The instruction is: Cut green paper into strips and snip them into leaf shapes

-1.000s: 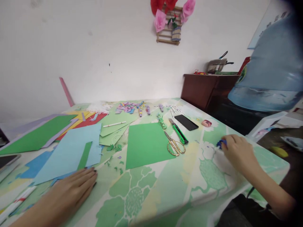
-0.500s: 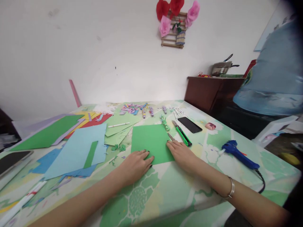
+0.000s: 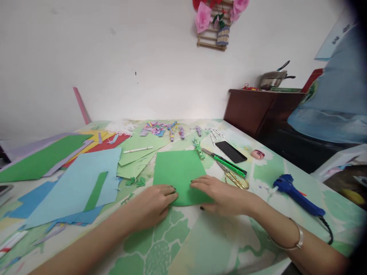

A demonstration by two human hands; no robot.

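A green paper sheet (image 3: 174, 168) lies in front of me on the patterned tablecloth, its near edge slightly bowed. My left hand (image 3: 151, 204) rests on the sheet's near left corner, fingers extended and thumb close to the edge. Over the near right part is my right hand (image 3: 220, 194), its fingers stretched across the paper and its thumb apart, by the near edge. Just beyond it are gold-handled scissors (image 3: 236, 180) and a green utility knife (image 3: 229, 165). A twisted green paper piece (image 3: 198, 149) touches the sheet's far right corner.
To the left, light blue paper (image 3: 77, 179) carries a dark green strip (image 3: 96, 191), near more coloured sheets. A phone (image 3: 231, 151), a pink object (image 3: 257, 154) and a blue glue gun (image 3: 298, 196) lie right. Paper scraps (image 3: 155, 129) sit at the back.
My right hand has moved left and nearer me, over the sheet, uncovering the gold scissor handles. The utility knife lies at a different angle. The camera view has shifted slightly.
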